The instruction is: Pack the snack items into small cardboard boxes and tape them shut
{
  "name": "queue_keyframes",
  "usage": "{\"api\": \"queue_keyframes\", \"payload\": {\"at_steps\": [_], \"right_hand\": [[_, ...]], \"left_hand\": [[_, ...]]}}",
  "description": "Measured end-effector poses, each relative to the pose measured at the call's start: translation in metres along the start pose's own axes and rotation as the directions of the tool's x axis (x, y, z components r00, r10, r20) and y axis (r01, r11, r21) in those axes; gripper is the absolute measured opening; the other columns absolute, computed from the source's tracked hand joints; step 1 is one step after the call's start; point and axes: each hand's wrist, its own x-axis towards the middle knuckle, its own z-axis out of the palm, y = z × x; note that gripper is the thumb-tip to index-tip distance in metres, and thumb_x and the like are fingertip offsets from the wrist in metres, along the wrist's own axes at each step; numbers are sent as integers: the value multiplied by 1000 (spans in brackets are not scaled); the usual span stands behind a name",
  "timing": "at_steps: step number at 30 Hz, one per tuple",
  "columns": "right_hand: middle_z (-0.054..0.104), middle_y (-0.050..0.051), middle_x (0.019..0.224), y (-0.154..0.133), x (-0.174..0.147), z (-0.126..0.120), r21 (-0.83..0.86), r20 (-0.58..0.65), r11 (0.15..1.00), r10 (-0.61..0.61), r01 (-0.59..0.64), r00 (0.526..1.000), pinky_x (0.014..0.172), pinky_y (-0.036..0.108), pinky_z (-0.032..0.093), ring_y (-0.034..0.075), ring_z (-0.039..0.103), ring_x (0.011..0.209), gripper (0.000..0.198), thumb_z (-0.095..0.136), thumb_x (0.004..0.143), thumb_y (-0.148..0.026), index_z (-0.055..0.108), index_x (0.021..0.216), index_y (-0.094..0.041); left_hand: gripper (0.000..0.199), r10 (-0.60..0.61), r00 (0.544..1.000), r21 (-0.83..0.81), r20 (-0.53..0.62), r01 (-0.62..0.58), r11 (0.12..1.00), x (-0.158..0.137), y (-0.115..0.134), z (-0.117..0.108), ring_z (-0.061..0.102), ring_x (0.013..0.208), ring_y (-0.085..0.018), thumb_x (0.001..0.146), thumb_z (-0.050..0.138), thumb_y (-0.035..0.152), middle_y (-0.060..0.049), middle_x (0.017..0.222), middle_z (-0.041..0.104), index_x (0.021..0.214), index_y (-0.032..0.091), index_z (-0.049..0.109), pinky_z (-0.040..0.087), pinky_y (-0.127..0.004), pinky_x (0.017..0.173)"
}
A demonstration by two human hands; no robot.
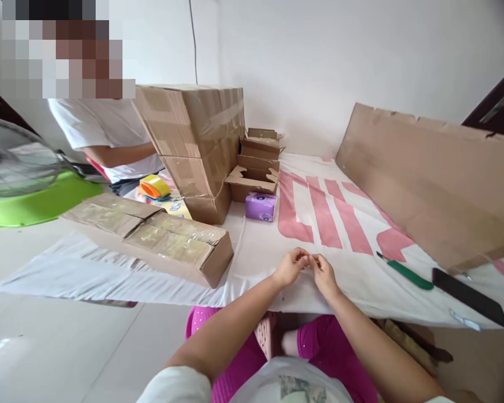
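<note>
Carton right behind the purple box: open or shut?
Open: the carton has its flaps spread, and its inside shows.

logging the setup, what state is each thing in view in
Left bare hand: fingers bent, grip unclear
Right bare hand: fingers bent, grip unclear
Nearer small brown cardboard box: open
Low brown cardboard boxes: closed
Stacked brown cardboard boxes: closed
Large brown cardboard panel: standing
Slim green-handled tool: lying flat
Flat black slab: lying flat
Green-based caged fan: whether running unclear
</note>
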Motion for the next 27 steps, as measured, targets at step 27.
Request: {"api": "queue_keyframes", "payload": {"at_steps": [27], "right_hand": [[65,-2,86,-45,-119,-13,591,414,735,76,-332,907,74,28,48,12,60,76,25,72,78,-41,63,92,-23]], "left_hand": [[38,-291,955,-620,-51,198,759,-159,22,17,57,60,-8,64,84,39,2,66,60,75,16,57,47,-21,62]]}}
